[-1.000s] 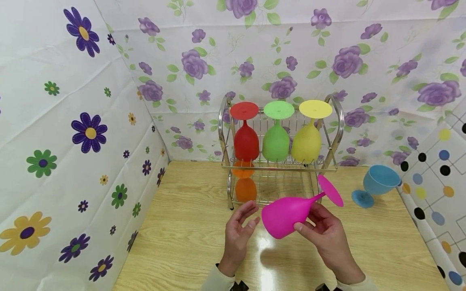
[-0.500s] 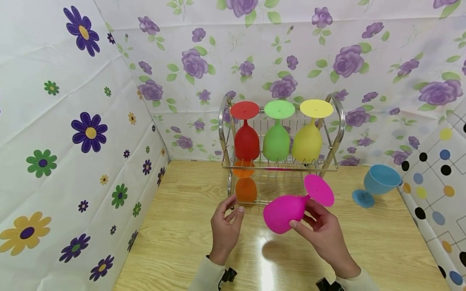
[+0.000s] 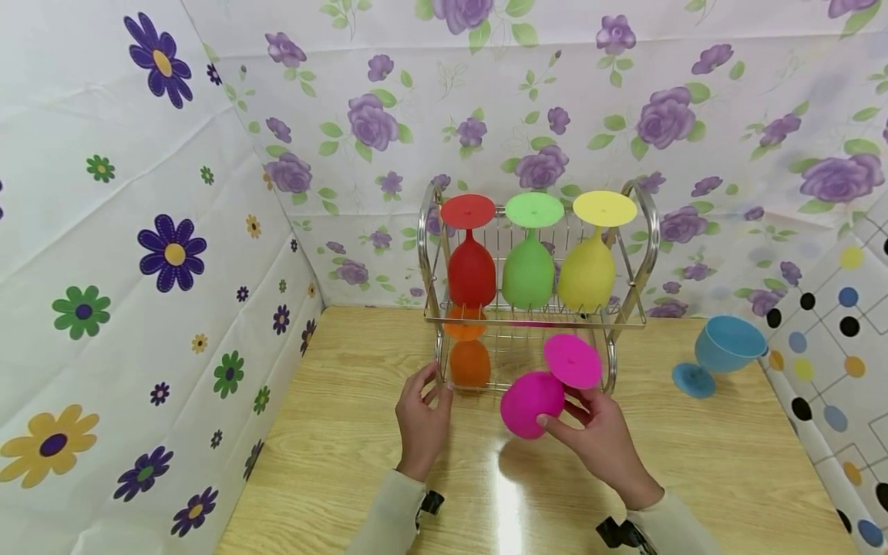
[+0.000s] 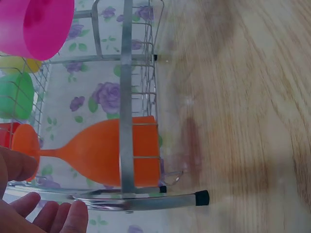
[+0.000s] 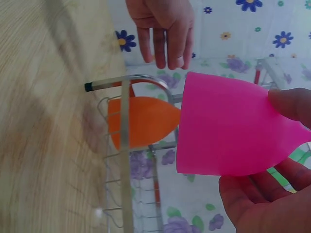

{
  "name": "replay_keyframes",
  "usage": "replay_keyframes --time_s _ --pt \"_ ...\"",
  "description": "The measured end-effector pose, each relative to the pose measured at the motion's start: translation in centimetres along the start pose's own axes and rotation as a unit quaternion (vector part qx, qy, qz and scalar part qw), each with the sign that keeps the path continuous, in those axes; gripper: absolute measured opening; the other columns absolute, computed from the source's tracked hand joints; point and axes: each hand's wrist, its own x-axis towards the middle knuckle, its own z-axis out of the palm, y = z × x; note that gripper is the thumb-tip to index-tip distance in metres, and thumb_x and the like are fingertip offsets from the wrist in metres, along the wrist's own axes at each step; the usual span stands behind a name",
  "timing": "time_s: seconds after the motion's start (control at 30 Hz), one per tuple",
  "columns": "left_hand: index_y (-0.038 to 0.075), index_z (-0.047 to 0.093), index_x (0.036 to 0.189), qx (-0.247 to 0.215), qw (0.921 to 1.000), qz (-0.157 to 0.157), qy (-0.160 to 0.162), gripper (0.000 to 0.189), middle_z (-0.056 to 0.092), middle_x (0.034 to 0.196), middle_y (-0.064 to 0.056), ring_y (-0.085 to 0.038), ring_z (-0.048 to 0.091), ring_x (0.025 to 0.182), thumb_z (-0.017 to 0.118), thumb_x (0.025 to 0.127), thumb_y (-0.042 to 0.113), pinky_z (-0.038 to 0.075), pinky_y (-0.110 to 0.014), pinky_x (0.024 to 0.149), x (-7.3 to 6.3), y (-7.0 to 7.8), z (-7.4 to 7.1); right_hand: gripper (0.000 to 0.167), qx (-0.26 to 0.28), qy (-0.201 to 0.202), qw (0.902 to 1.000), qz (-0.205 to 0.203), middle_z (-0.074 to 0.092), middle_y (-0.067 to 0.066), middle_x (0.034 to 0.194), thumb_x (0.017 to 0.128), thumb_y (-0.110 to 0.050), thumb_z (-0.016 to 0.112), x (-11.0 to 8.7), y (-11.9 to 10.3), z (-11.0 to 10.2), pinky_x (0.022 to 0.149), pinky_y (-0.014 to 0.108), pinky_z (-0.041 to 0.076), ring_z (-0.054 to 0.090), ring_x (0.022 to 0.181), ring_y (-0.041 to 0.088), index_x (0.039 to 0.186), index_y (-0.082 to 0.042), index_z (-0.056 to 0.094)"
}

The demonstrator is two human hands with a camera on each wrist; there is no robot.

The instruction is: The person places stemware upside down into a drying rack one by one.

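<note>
My right hand [image 3: 597, 439] grips a magenta goblet [image 3: 533, 405] by its bowl, thumb on one side and fingers on the other. The goblet is tilted upside down, its round foot raised toward the rack, in front of the lower shelf. Fingers fairly straight, my left hand [image 3: 422, 420] is at the left front leg of the two-tier metal rack [image 3: 534, 322]; whether it touches the leg I cannot tell. An orange goblet [image 4: 97, 150] stands upside down on the lower shelf beside that hand. On the upper shelf, red [image 3: 472, 274], green [image 3: 529, 274] and yellow [image 3: 586, 274] goblets stand inverted.
A blue goblet [image 3: 728, 344] lies tipped on the wooden table [image 3: 347, 462], right of the rack. Flowered cloth [image 3: 388, 154] hangs behind, with more patterned cloth at both sides.
The magenta goblet has moved left and tipped further over, its foot swinging toward the rack. My left hand has moved left, away from the goblet, to the rack's left front leg.
</note>
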Motion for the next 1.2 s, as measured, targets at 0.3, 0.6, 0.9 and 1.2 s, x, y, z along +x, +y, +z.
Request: replay_keyframes --time_s 0.3,0.6,0.9,1.2 --pt "0.012 0.069 0.139 0.006 0.9997 -0.013 0.017 0.041 0.065 0.136 -0.008 -0.028 0.064 0.127 0.074 0.099 0.006 0.062 -0.041 0.101 1.5 -1.7 0.8 0.070 -0.024 0.002 0.9997 -0.008 0.064 0.009 0.144 0.086 -0.015 0.090 1.7 2.2 0.9 0.108 0.047 0.057 0.060 0.136 0.037 0.148 -0.015 0.058" --pt "0.015 0.071 0.137 0.028 0.9991 -0.011 0.030 0.041 0.069 0.127 -0.005 -0.026 0.068 0.120 0.075 0.098 0.004 0.063 -0.050 0.099 2.4 -2.9 1.5 0.070 -0.047 0.006 0.9988 -0.013 0.062 0.008 0.144 0.086 -0.011 0.090 3.1 3.5 1.4 0.109 0.053 0.056 0.060 0.137 0.037 0.147 -0.018 0.058" --pt "0.014 0.073 0.136 0.007 0.9990 0.011 0.042 0.042 0.072 0.120 -0.009 -0.026 0.073 0.111 0.072 0.098 -0.003 0.064 -0.030 0.093 2.9 -4.4 1.5 0.066 -0.065 0.015 0.9978 -0.005 0.063 0.009 0.142 0.085 -0.010 0.089 4.2 4.7 2.0 0.109 0.055 0.056 0.060 0.136 0.039 0.144 -0.017 0.061" --pt "0.014 0.074 0.135 -0.002 0.9992 0.010 0.038 0.045 0.072 0.115 -0.011 -0.027 0.074 0.107 0.073 0.096 -0.007 0.063 -0.025 0.092 3.3 -4.8 1.6 0.066 -0.094 0.015 0.9954 -0.015 0.061 0.010 0.143 0.086 -0.007 0.087 5.2 5.2 2.3 0.111 0.057 0.054 0.058 0.138 0.039 0.146 -0.015 0.061"
